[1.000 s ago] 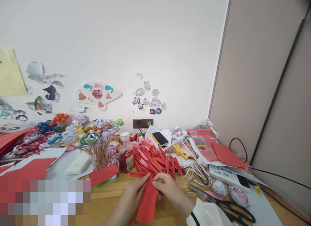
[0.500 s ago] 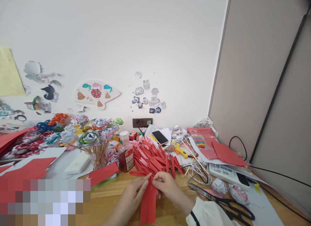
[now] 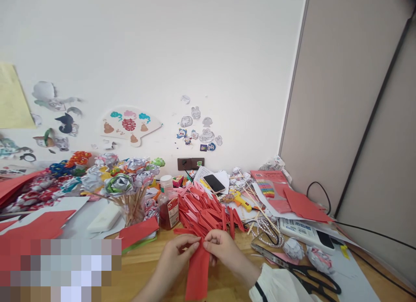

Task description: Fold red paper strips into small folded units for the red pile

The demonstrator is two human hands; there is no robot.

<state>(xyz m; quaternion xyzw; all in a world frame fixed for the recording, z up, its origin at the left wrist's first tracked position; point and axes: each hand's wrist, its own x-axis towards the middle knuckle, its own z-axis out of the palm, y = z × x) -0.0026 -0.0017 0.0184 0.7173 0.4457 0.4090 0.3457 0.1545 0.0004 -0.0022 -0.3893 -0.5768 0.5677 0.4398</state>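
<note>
A long red paper strip (image 3: 197, 271) hangs lengthwise between my hands at the front of the wooden table. My left hand (image 3: 182, 250) pinches its upper left edge between thumb and forefinger. Across from it, my right hand (image 3: 221, 246) grips the strip's upper right edge, thumb on top and the other fingers curled behind. The strip's top end is partly covered by my fingertips. Right behind my hands lies a heap of folded red and pink paper pieces (image 3: 203, 206).
Left of the heap stands a glass bottle (image 3: 168, 206), near paper flowers (image 3: 118, 183) on sticks. Black scissors (image 3: 305, 274) lie by my right forearm, with crumpled paper balls (image 3: 293, 248) close by. Farther back are a phone (image 3: 213, 183) and a yellow glue gun (image 3: 242, 201).
My left thumb and forefinger have shifted slightly apart from the right hand at the strip's top. The strip's lower end has swung a little left. My right hand stays nearly still.
</note>
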